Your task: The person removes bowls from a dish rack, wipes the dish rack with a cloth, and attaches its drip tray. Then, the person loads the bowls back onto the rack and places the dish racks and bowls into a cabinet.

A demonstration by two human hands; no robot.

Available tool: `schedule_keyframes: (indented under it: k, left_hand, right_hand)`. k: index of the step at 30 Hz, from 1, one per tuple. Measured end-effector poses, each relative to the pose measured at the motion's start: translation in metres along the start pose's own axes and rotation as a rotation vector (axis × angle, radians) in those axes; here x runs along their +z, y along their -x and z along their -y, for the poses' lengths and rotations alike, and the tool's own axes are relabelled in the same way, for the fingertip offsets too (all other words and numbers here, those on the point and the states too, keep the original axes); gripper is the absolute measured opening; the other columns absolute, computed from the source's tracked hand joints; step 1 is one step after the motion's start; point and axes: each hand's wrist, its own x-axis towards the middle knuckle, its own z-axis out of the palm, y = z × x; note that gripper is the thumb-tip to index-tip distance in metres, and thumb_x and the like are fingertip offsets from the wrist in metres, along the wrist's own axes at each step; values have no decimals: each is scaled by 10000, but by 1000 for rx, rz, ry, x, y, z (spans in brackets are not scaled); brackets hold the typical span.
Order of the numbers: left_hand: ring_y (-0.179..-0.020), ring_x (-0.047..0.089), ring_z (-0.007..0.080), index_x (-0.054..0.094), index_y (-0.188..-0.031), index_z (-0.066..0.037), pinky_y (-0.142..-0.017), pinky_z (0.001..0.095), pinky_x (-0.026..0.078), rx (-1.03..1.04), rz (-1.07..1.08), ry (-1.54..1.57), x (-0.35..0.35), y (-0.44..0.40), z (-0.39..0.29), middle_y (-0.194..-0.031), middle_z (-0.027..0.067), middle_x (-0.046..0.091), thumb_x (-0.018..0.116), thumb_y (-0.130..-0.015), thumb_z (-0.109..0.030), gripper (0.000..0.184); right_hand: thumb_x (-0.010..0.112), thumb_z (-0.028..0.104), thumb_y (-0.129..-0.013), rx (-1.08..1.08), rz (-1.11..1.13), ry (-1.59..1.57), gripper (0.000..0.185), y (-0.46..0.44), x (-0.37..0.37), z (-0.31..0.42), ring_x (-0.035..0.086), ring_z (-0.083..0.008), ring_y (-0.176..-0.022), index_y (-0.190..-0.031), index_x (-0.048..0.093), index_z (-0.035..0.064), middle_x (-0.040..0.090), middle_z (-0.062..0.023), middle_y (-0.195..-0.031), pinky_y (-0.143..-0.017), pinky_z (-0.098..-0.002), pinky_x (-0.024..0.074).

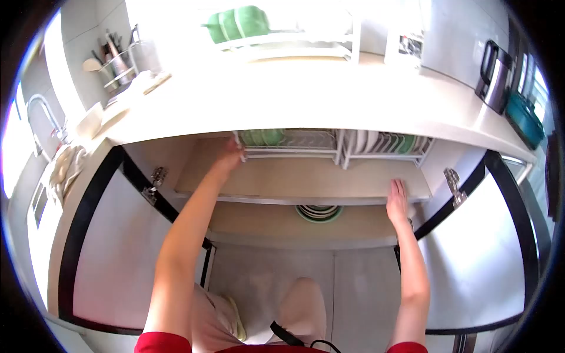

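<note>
My left hand (229, 155) is at the left end of a white dish rack (291, 155) on the cabinet's upper shelf (294, 179), its fingers closed around the end post and partly blurred. Green dishes (263, 137) stand in the left part of that rack. Beside it on the right is a second white dish rack (385, 157) with white and green plates upright in its slots. My right hand (398, 199) lies flat near the shelf's right front edge, fingers stretched out, holding nothing.
Two cabinet doors, a left door (120, 250) and a right door (479, 247), stand swung out. Stacked bowls (318, 215) sit on the lower shelf. The countertop (294, 97) overhangs the racks. A kettle (495, 76) and a teal pot (524, 119) are at right; a faucet (47, 112) is at left.
</note>
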Motion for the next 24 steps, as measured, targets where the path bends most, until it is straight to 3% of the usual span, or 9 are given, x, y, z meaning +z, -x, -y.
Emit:
schedule_keyframes:
  k: [3, 5, 7, 8, 11, 14, 17, 20, 24]
  left_hand:
    - [-1171, 469, 255, 323, -1382, -137, -928, 356, 417, -10, 256, -539, -7, 43, -4, -1338, 117, 433, 524, -886, -317, 565]
    - [-1193, 461, 270, 394, -1344, -125, -982, 345, 379, 47, 418, -1024, 6, 103, -61, -1320, 134, 463, 524, -898, -316, 502]
    - [-1129, 508, 312, 446, -1304, -90, -958, 332, 406, 395, 699, -879, -1, 137, -88, -1253, 171, 507, 517, -901, -313, 466]
    - [-1076, 539, 311, 463, -1288, -79, -919, 326, 431, 474, 740, -823, -4, 160, -116, -1226, 167, 528, 528, -896, -294, 452]
    - [-887, 609, 285, 529, -1224, -57, -788, 352, 477, 610, 725, -627, -17, 211, -185, -1102, 156, 607, 561, -878, -217, 383]
    - [-944, 619, 255, 592, -1133, -31, -832, 334, 479, 908, 34, -586, -39, 222, -200, -1094, 118, 625, 588, -856, -148, 301]
    - [-1009, 584, 229, 619, -1099, -34, -902, 329, 428, 1255, -601, -624, -64, 183, -178, -1060, 97, 637, 554, -885, -158, 256]
    - [-1118, 523, 232, 649, -1056, -51, -983, 368, 364, 1288, -858, -812, -75, 146, -159, -1091, 89, 629, 448, -941, -321, 356]
    - [-1049, 568, 252, 669, -984, -28, -987, 397, 360, 1230, -812, -953, -79, 128, -143, -1014, 108, 650, 382, -944, -303, 399]
  right_hand:
    - [467, 91, -853, -82, 45, 35, 379, 15, -25, 36, 359, -384, -1226, -1218, 460, -9, 441, -212, -1268, -1040, -440, 299]
    - [480, 137, -859, -66, 339, 1, 385, 19, -50, 63, 390, -361, -1208, -1224, 469, 13, 457, -208, -1246, -1036, -416, 310]
    - [488, 199, -875, -177, 782, -224, 400, 6, -95, 96, 404, -327, -1216, -1237, 472, 29, 440, -197, -1286, -1026, -394, 326]
    - [478, 243, -895, -348, 891, -288, 414, 0, -116, 116, 433, -294, -1211, -1251, 463, 31, 459, -192, -1287, -1006, -374, 354]
    - [483, 190, -902, -271, 1146, -512, 341, -24, -206, 201, 502, -269, -1154, -1200, 521, 28, 527, -180, -1221, -932, -355, 428]
    - [523, 104, -875, -241, 927, -836, 262, -26, -232, 239, 579, -235, -1039, -1112, 588, 14, 591, -168, -1112, -838, -322, 479]
    - [545, 11, -825, -566, 161, -731, 215, -29, -229, 273, 596, -258, -957, -1024, 619, -25, 599, -173, -1065, -786, -326, 489]
    - [534, 52, -816, -705, -462, -142, 253, -42, -215, 297, 508, -360, -1080, -1037, 600, -53, 580, -194, -1100, -938, -425, 388]
    - [444, 192, -892, -592, -561, 187, 360, -80, -210, 298, 483, -359, -1108, -1117, 547, -69, 542, -204, -1161, -977, -428, 340]
